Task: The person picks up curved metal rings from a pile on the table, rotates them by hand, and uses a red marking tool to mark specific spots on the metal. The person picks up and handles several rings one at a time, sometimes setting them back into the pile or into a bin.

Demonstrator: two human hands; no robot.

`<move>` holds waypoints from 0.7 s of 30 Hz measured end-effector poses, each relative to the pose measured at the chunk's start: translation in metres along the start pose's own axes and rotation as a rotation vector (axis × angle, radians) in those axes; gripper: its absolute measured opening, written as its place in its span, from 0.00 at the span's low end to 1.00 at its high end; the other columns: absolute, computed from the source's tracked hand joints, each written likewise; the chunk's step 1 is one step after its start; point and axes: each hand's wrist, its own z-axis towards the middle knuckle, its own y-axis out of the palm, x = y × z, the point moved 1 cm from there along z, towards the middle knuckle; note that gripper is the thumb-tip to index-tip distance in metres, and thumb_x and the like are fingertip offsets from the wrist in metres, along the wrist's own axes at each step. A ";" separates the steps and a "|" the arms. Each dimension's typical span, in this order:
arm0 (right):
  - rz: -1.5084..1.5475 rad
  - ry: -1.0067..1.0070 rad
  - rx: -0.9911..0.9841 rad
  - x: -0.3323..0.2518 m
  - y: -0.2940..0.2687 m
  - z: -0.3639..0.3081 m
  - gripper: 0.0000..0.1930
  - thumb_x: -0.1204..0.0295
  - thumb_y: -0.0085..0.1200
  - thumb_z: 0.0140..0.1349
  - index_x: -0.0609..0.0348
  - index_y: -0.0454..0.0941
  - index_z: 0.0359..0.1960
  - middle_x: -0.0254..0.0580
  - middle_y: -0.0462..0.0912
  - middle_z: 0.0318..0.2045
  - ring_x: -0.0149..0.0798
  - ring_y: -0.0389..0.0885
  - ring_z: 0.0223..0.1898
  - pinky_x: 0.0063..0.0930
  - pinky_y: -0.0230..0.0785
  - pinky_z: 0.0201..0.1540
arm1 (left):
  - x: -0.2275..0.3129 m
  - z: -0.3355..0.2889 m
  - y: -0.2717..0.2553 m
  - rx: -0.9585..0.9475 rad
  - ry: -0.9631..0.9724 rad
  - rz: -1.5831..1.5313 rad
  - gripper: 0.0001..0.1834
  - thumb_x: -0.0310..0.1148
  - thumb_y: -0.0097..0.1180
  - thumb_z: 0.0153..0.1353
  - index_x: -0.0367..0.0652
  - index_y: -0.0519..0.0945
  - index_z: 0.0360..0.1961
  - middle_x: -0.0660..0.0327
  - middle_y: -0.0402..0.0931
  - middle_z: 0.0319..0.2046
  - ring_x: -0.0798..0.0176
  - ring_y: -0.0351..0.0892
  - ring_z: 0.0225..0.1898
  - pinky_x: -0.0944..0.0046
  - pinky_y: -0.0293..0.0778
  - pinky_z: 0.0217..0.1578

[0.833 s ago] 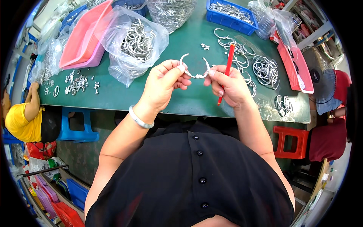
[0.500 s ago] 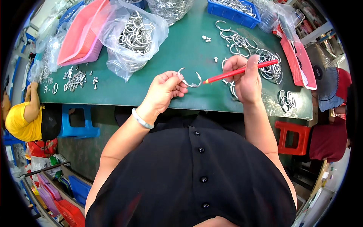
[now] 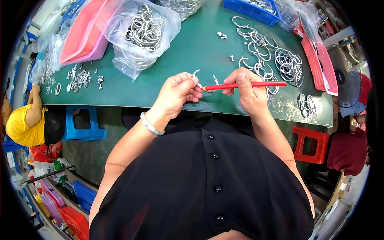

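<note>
Above the table's near edge, my left hand (image 3: pixel 179 93) pinches an open silvery metal ring (image 3: pixel 215 79) between thumb and fingers. The ring's gap faces away from me. My right hand (image 3: pixel 253 93) grips a slim red pencil-like stick (image 3: pixel 264 84) with a yellowish tip, held nearly level. Its tip lies at the ring's left side, close to my left fingertips. The stick crosses in front of part of the ring, so whether the two touch I cannot tell. Beyond my right hand, loose metal rings (image 3: pixel 260 50) straggle across the green table (image 3: pixel 192 52).
A clear plastic bag (image 3: pixel 170 30) of rings stands at the back left beside pink baskets (image 3: pixel 78 36). Small metal fittings (image 3: pixel 80 80) lie left. Ring piles (image 3: pixel 289 67), a blue tray (image 3: pixel 250 11) and another pink basket (image 3: pixel 320 66) are right. A person in yellow (image 3: pixel 28 126) sits left.
My right hand has moved left and slightly down, and the stick has swung closer to level. Its tip has gone from the ring's right side to its left side.
</note>
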 end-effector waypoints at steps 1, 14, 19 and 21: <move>-0.011 -0.011 -0.006 -0.001 0.000 0.000 0.20 0.57 0.44 0.62 0.64 0.73 0.25 0.36 0.75 0.21 0.27 0.74 0.23 0.18 0.66 0.25 | 0.001 0.000 0.001 -0.002 0.006 0.001 0.07 0.32 0.48 0.59 0.40 0.72 0.27 0.62 0.75 0.23 0.72 0.74 0.23 0.75 0.70 0.25; -0.175 -0.085 0.041 -0.008 -0.002 0.000 0.19 0.59 0.45 0.61 0.64 0.74 0.24 0.35 0.74 0.19 0.27 0.74 0.22 0.19 0.66 0.24 | 0.004 -0.003 0.003 -0.009 0.027 0.018 0.07 0.32 0.48 0.59 0.40 0.73 0.27 0.63 0.74 0.22 0.72 0.73 0.22 0.75 0.69 0.24; -0.100 -0.108 0.064 -0.013 -0.003 0.003 0.19 0.58 0.46 0.61 0.64 0.74 0.24 0.36 0.74 0.20 0.27 0.74 0.21 0.18 0.66 0.24 | 0.005 -0.003 0.004 0.001 0.035 0.018 0.08 0.32 0.48 0.59 0.40 0.72 0.27 0.63 0.74 0.22 0.72 0.73 0.22 0.75 0.69 0.24; -0.083 -0.107 0.036 -0.015 0.000 0.003 0.19 0.58 0.46 0.61 0.64 0.74 0.24 0.36 0.74 0.20 0.27 0.74 0.21 0.18 0.66 0.24 | 0.006 -0.003 0.005 0.001 0.033 0.017 0.08 0.33 0.48 0.59 0.40 0.72 0.27 0.63 0.74 0.22 0.72 0.73 0.21 0.75 0.69 0.24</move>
